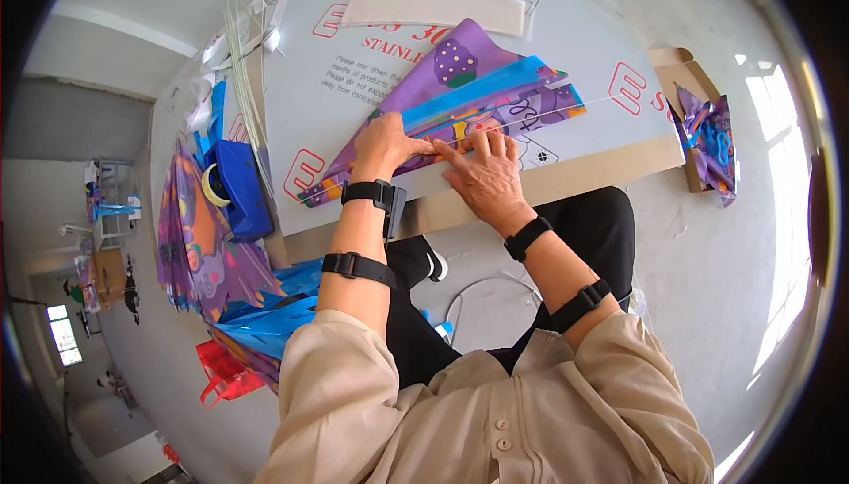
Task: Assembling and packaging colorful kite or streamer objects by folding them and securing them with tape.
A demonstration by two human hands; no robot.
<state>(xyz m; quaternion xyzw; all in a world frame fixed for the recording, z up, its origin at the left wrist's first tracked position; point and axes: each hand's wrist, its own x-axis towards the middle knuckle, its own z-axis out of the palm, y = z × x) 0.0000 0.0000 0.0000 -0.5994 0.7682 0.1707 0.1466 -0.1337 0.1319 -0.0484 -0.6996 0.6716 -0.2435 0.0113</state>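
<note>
A purple printed sheet (464,57) lies folded on the table, with a bright blue band (482,90) along it. A thin white rod (588,102) runs along its near edge and sticks out past it to the right. My left hand (386,143) grips the near edge of the sheet, its thumb reaching right. Close beside it, my right hand (489,174) bends its fingers over the same edge, and its index finger almost meets the left thumb. The small part between the fingertips is hidden. Black straps circle both forearms.
Printed film covers the table (354,139). At its left stand a blue tape dispenser (240,192) and thin pale rods (250,86). Purple sheets (208,245) hang over that side. A translucent strip (433,11) lies beyond; a cardboard box (685,72) of printed pieces sits right.
</note>
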